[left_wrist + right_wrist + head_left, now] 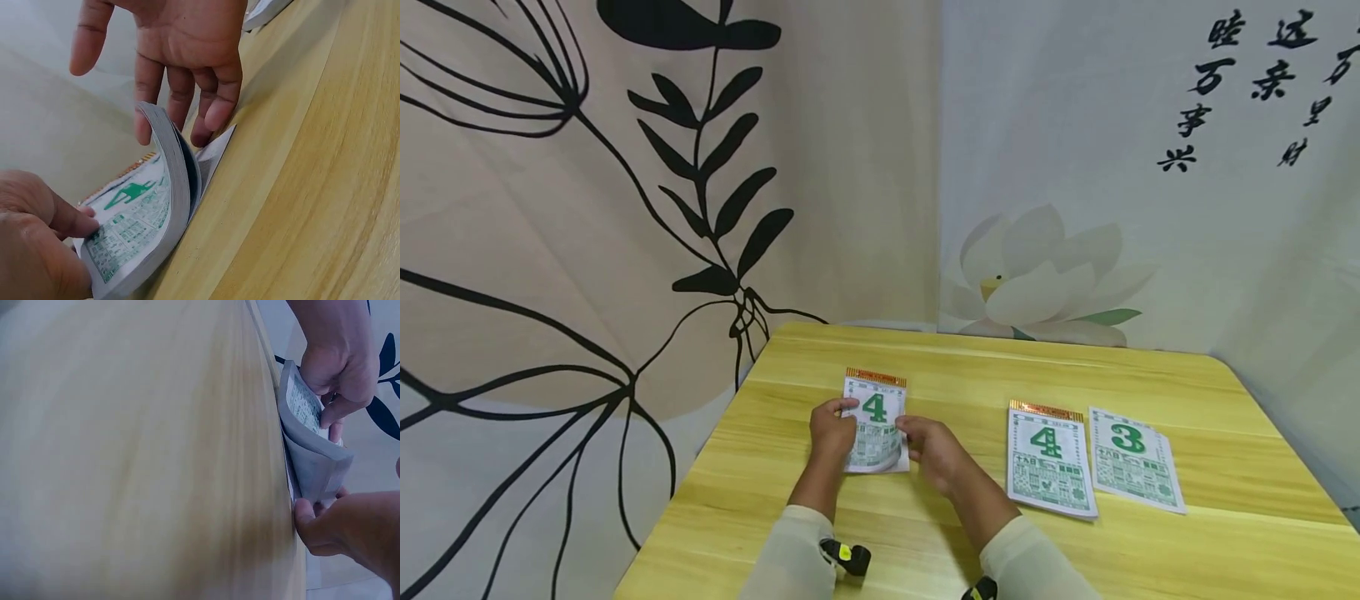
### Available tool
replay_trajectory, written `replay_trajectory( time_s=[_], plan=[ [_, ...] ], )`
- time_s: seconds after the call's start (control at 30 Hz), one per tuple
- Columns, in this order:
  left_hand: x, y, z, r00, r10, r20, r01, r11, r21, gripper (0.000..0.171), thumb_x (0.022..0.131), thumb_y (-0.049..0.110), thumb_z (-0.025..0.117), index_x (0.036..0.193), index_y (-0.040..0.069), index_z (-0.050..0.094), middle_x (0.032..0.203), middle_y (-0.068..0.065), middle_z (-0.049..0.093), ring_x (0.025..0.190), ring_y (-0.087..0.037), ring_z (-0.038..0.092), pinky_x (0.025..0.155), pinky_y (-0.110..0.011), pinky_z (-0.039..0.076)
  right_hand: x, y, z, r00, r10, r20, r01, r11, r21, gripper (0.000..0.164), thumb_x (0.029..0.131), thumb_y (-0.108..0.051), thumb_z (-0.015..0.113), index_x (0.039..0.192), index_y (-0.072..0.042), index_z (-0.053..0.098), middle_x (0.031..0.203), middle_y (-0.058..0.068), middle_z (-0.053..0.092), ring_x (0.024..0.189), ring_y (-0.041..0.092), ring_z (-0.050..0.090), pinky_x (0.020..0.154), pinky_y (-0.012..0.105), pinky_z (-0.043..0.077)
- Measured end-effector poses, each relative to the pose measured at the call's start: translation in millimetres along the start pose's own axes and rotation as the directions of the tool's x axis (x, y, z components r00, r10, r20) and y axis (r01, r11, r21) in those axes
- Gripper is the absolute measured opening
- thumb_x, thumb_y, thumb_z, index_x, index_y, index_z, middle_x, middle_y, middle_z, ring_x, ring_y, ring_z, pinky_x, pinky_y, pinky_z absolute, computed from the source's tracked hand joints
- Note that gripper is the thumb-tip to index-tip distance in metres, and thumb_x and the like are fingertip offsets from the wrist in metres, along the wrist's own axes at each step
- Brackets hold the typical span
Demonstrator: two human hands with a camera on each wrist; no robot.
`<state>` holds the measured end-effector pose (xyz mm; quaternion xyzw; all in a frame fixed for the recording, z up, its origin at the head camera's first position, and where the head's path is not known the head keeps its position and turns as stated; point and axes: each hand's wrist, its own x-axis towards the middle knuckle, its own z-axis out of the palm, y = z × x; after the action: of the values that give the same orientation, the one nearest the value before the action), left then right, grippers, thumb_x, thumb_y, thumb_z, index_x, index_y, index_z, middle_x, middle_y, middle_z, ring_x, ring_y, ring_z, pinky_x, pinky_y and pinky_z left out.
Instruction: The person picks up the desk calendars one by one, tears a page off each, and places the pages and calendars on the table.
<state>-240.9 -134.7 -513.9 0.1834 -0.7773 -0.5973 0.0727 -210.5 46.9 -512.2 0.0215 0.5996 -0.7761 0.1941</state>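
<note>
A tear-off calendar pad (876,433) with a green 4 lies at the left of the table, its sheets bent up along the right side. My left hand (832,433) grips the pad's left edge, and in the left wrist view the left thumb (81,220) presses on the printed page. At the raised right side is my right hand (936,450). Its fingertips touch the lifted sheets, while its thumb (90,40) stays apart from the paper. In the right wrist view the lifted sheets (319,467) partly hide the right fingertips.
To the right lies a second calendar pad (1051,462) with a green 4. Beside it are loose calendar sheets (1135,460), the top one marked 3. The wooden table (970,367) meets a printed cloth backdrop (865,167) at its far edge.
</note>
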Motion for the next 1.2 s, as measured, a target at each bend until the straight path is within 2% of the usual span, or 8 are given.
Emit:
replay_trajectory(
  time_s=[0.27,0.4,0.5,0.57,0.7,0.8,1.0,1.2],
  plan=[
    [-1.8,5.2,-1.6,0.998,0.053,0.021,-0.051,0.996,-0.078,0.029,0.097,-0.010,0.060,0.114,0.000,0.082,0.134,-0.023,0.070,0.107,-0.030,0.070,0.078,-0.026,0.054,-3.1,-4.0,-3.4,0.999,-0.049,-0.006,0.049,0.999,0.016,0.049,0.108,-0.021,0.051,0.145,0.012,0.053,0.156,0.026,0.053,0.155,0.042,0.038,0.133,0.061,0.020],
    [-1.8,8.0,-1.8,0.996,0.078,0.043,-0.075,0.994,-0.084,0.029,0.100,-0.010,0.061,0.116,0.002,0.082,0.145,-0.019,0.067,0.133,-0.037,0.062,0.103,-0.041,0.055,-4.4,-5.9,-9.0,0.998,-0.039,-0.051,0.038,0.999,-0.013,0.053,0.109,-0.023,0.051,0.150,0.010,0.053,0.146,0.020,0.061,0.140,0.034,0.049,0.117,0.051,0.035],
    [-2.4,9.2,-1.5,0.996,0.066,0.061,-0.060,0.993,-0.102,0.029,0.101,-0.008,0.060,0.118,0.003,0.081,0.151,-0.018,0.064,0.151,-0.040,0.050,0.124,-0.054,0.042,-5.6,-6.5,-13.2,0.996,-0.036,-0.078,0.035,0.999,-0.011,0.049,0.108,-0.022,0.052,0.146,0.008,0.059,0.130,0.011,0.066,0.122,0.026,0.054,0.099,0.040,0.038],
    [-3.3,9.4,-1.3,0.996,0.040,0.075,-0.030,0.992,-0.121,0.029,0.102,-0.007,0.060,0.119,0.005,0.081,0.155,-0.017,0.061,0.154,-0.040,0.045,0.127,-0.054,0.037,-6.2,-6.7,-15.8,0.996,-0.042,-0.075,0.042,0.999,-0.008,0.047,0.108,-0.021,0.051,0.144,0.009,0.061,0.126,0.009,0.066,0.114,0.024,0.054,0.095,0.038,0.041],
    [-6.0,10.2,-0.7,0.993,0.016,0.114,0.002,0.988,-0.156,0.030,0.103,-0.004,0.060,0.122,0.007,0.081,0.157,-0.019,0.059,0.125,-0.034,0.059,0.097,-0.040,0.053,-6.3,-8.4,-19.8,0.998,-0.042,-0.047,0.041,0.999,-0.018,0.047,0.112,-0.022,0.048,0.145,0.008,0.062,0.134,0.011,0.063,0.112,0.022,0.054,0.096,0.036,0.045],
    [-7.9,12.0,0.1,0.991,0.015,0.136,0.009,0.985,-0.175,0.029,0.104,-0.002,0.062,0.122,0.008,0.081,0.154,-0.019,0.059,0.104,-0.025,0.058,0.074,-0.027,0.047,-6.1,-10.3,-21.2,0.999,-0.034,-0.031,0.033,0.999,-0.021,0.046,0.114,-0.023,0.047,0.144,0.007,0.064,0.140,0.013,0.062,0.114,0.022,0.055,0.096,0.035,0.046],
    [-7.8,12.6,2.0,0.985,0.027,0.172,0.013,0.973,-0.231,0.033,0.103,-0.006,0.063,0.129,0.009,0.076,0.144,-0.018,0.062,0.112,-0.023,0.062,0.081,-0.021,0.053,-9.0,-14.4,-19.0,0.998,-0.036,-0.044,0.034,0.998,-0.044,0.035,0.112,-0.015,0.054,0.138,0.003,0.069,0.141,0.010,0.065,0.111,0.018,0.059,0.092,0.032,0.050],
    [-4.9,11.4,-1.7,0.956,0.069,0.285,0.040,0.932,-0.361,0.065,0.106,-0.008,0.060,0.162,0.022,0.048,0.134,-0.018,0.061,0.098,-0.021,0.071,0.078,-0.028,0.062,-13.6,-15.5,-19.8,0.998,-0.040,-0.056,0.042,0.999,0.026,0.034,0.112,-0.011,0.052,0.137,0.004,0.069,0.128,0.008,0.075,0.101,0.014,0.073,0.084,0.030,0.061]
  ],
)
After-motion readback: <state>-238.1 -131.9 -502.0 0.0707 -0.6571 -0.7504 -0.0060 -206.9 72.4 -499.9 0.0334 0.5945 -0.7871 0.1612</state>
